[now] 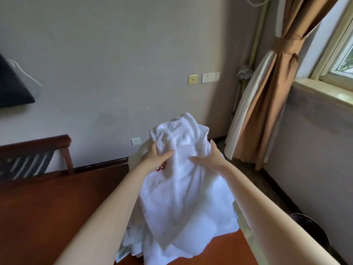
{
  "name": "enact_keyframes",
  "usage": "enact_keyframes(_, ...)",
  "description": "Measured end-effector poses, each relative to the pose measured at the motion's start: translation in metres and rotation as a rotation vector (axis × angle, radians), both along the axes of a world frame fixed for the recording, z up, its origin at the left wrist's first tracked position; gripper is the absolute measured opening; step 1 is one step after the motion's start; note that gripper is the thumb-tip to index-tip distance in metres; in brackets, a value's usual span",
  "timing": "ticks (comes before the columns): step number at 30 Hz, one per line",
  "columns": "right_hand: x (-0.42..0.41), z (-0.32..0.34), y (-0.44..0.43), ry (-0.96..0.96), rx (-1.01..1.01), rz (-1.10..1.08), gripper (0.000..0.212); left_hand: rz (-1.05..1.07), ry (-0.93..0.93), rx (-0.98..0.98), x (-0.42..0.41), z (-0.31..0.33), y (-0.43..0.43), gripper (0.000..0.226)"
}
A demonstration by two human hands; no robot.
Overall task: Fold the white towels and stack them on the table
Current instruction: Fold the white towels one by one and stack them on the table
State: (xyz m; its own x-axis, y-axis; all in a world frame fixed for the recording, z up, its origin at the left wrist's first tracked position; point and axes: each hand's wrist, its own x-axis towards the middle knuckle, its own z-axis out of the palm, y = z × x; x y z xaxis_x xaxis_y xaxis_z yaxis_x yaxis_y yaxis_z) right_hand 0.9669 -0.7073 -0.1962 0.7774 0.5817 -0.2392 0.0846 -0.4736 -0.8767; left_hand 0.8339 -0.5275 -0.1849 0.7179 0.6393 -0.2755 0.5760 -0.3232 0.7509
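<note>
Gripping the bunched white towel (pixel 181 197) in your left hand (pixel 156 157) and right hand (pixel 208 159), find two corners and spread it flat on the desk (pixel 57 207).

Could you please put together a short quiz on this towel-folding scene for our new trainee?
1. True or false: the left hand and the right hand both grip the crumpled white terry towel.
2. The red marking on the towel shows beside: A the left hand; B the right hand; C neither hand.
3. Short answer: what surface lies beneath the towel?
Key: 1 true; 2 A; 3 the glossy reddish-brown wooden table.
</note>
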Motion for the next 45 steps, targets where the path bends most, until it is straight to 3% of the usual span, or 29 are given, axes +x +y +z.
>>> enact_keyframes(3, 0.001, -0.01, 0.002, 0.159, 0.183, 0.033, 0.121, 0.051, -0.03, -0.033, 0.004, -0.007, -0.006, 0.085)
enact_keyframes(8, -0.002, -0.008, 0.014, 0.206, 0.302, 0.088, 0.118, 0.151, -0.102, -0.081, 0.005, -0.017, -0.007, 0.096)
enact_keyframes(13, -0.04, 0.011, 0.038, 0.059, 0.291, 0.238, 0.069, 0.209, -0.41, -0.192, 0.002, -0.01, -0.001, 0.077)
enact_keyframes(19, -0.104, 0.04, 0.079, -0.077, 0.325, 0.326, 0.074, 0.274, -0.607, -0.342, -0.057, 0.001, 0.039, 0.087)
enact_keyframes(21, -0.133, 0.048, 0.1, -0.125, 0.304, 0.367, 0.079, 0.284, -0.663, -0.344, -0.085, 0.002, 0.058, 0.081)
enact_keyframes(25, -0.203, 0.053, 0.157, -0.306, 0.218, 0.453, 0.085, 0.31, -0.702, -0.41, -0.151, -0.007, 0.109, 0.09)
enact_keyframes(29, -0.266, 0.036, 0.214, -0.375, 0.128, 0.522, 0.087, 0.351, -0.669, -0.445, -0.221, -0.027, 0.16, 0.088)
enact_keyframes(32, -0.312, 0.012, 0.254, -0.341, 0.076, 0.515, 0.072, 0.458, -0.557, -0.434, -0.27, -0.049, 0.196, 0.1)
enact_keyframes(36, -0.344, -0.03, 0.284, 0.025, 0.067, 0.429, 0.07, 0.616, -0.302, -0.291, -0.309, -0.068, 0.227, 0.089)
enact_keyframes(37, -0.346, -0.038, 0.287, 0.077, 0.044, 0.431, 0.073, 0.583, -0.244, -0.241, -0.314, -0.071, 0.23, 0.086)
enact_keyframes(40, -0.35, -0.054, 0.298, -0.03, -0.144, 0.502, 0.067, 0.408, -0.009, -0.1, -0.324, -0.088, 0.241, 0.072)
enact_keyframes(42, -0.344, -0.057, 0.296, -0.06, -0.207, 0.491, 0.06, 0.293, 0.127, -0.139, -0.325, -0.1, 0.236, 0.072)
enact_keyframes(45, -0.327, -0.057, 0.287, -0.107, -0.247, 0.437, 0.047, 0.26, 0.105, -0.226, -0.327, -0.119, 0.213, 0.076)
